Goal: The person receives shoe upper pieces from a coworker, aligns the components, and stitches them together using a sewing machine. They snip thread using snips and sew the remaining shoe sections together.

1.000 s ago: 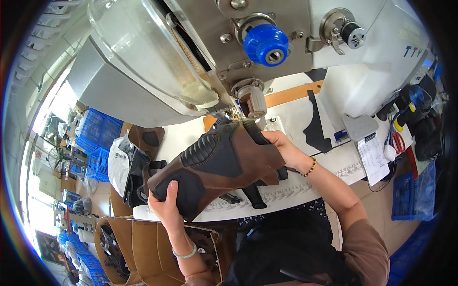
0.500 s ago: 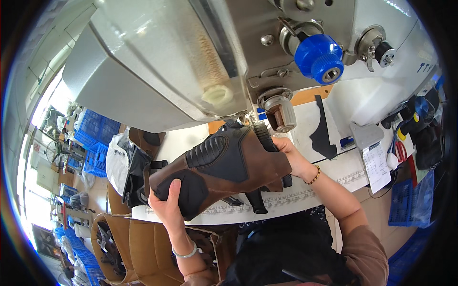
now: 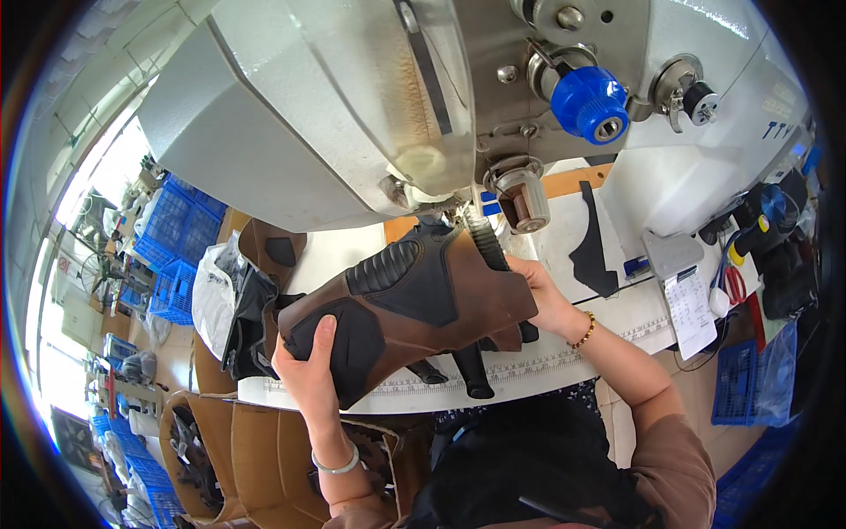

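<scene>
A brown and black leather boot upper (image 3: 414, 309), with a ribbed padded panel, lies slanted under the head of a grey-white sewing machine (image 3: 300, 132). Its upper edge reaches the needle area, where the machine's arm hides the stitching point. My left hand (image 3: 308, 357) grips the lower left end, thumb on the black panel and fingers underneath. At the right end my right hand (image 3: 539, 295) holds the edge beside a black ribbed strip, its fingertips hidden behind the leather. A black strap end (image 3: 474, 375) hangs below the upper at the table's front.
The white table (image 3: 634, 326) has a ruler along its curved front edge. A flat black cut piece (image 3: 593, 247) lies at the right, near a metal holder with paper (image 3: 692, 304) and red-handled scissors (image 3: 734, 286). More uppers (image 3: 251, 326) are heaped left; cardboard boxes (image 3: 273, 458) stand below.
The view has shifted slightly, so the machine sits a little further right and higher. Both hands keep their hold on the boot upper, which has barely moved.
</scene>
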A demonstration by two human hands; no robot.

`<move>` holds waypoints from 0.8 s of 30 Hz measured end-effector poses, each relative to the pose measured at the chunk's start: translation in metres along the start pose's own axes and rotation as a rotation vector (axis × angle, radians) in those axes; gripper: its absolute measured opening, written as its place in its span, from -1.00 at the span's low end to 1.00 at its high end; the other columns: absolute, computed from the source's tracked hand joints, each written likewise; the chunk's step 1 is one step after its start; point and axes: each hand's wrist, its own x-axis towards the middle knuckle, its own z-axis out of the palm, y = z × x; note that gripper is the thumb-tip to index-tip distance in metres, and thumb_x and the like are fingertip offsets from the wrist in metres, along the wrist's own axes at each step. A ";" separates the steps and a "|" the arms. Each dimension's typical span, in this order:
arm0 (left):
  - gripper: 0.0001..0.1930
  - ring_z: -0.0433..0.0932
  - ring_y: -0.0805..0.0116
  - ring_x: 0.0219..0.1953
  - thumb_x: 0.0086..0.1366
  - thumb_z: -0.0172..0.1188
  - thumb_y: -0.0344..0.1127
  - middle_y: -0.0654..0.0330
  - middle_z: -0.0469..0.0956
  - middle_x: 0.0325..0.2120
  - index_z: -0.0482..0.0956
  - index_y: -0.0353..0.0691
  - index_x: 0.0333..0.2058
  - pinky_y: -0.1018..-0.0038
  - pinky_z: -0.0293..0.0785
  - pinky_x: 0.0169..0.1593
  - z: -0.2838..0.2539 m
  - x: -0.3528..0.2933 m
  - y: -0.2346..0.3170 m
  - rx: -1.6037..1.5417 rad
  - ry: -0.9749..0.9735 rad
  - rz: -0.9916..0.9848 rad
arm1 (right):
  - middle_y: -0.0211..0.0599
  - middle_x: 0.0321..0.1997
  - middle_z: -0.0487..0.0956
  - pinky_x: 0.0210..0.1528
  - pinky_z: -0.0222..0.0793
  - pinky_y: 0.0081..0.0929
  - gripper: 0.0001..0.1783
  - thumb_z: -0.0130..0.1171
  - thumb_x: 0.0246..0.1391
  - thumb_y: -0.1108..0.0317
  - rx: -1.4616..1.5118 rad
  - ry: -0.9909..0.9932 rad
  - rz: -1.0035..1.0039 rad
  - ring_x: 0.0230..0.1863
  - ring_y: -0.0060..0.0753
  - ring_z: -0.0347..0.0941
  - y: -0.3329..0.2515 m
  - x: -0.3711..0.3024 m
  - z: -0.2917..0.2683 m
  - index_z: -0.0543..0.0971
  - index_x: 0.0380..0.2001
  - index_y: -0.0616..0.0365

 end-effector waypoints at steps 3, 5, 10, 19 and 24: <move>-0.76 0.48 0.51 -0.40 0.11 0.28 -0.36 0.21 0.56 -0.42 0.54 -0.39 -0.29 0.58 0.42 -0.23 -0.001 0.007 -0.004 -0.003 -0.012 -0.049 | -0.47 -0.13 0.54 -0.07 0.33 -0.70 -0.63 0.07 0.11 0.49 0.038 0.055 -0.069 -0.14 -0.77 0.38 0.005 0.001 0.007 0.42 0.02 0.24; -0.75 0.48 0.50 -0.39 0.11 0.28 -0.34 0.21 0.56 -0.42 0.54 -0.40 -0.30 0.58 0.43 -0.24 0.000 0.014 -0.010 -0.028 -0.041 -0.054 | -0.48 -0.14 0.54 -0.08 0.34 -0.70 -0.62 0.07 0.11 0.49 0.054 0.057 -0.050 -0.15 -0.78 0.38 0.008 0.002 0.005 0.41 0.03 0.24; -0.75 0.48 0.52 -0.41 0.11 0.28 -0.34 0.21 0.56 -0.43 0.54 -0.40 -0.30 0.60 0.43 -0.27 0.001 0.023 -0.012 -0.019 -0.047 -0.076 | -0.49 -0.16 0.54 -0.09 0.34 -0.71 -0.58 0.08 0.11 0.50 0.086 0.062 -0.012 -0.16 -0.78 0.37 0.006 0.003 0.010 0.38 0.07 0.24; -0.72 0.48 0.56 -0.46 0.12 0.27 -0.27 0.22 0.55 -0.45 0.54 -0.40 -0.31 0.64 0.44 -0.34 -0.001 0.043 -0.015 -0.065 -0.171 -0.079 | -0.45 -0.13 0.53 -0.08 0.35 -0.70 -0.54 0.08 0.08 0.57 0.074 0.199 -0.088 -0.15 -0.73 0.39 0.006 0.002 0.019 0.36 0.10 0.25; -0.71 0.48 0.57 -0.46 0.12 0.28 -0.26 0.22 0.55 -0.45 0.54 -0.39 -0.30 0.65 0.44 -0.34 -0.002 0.053 -0.024 -0.148 -0.226 -0.107 | -0.44 -0.07 0.51 -0.08 0.35 -0.71 -0.56 0.04 0.08 0.60 0.070 0.137 -0.082 -0.13 -0.73 0.38 0.008 -0.001 0.013 0.37 0.08 0.28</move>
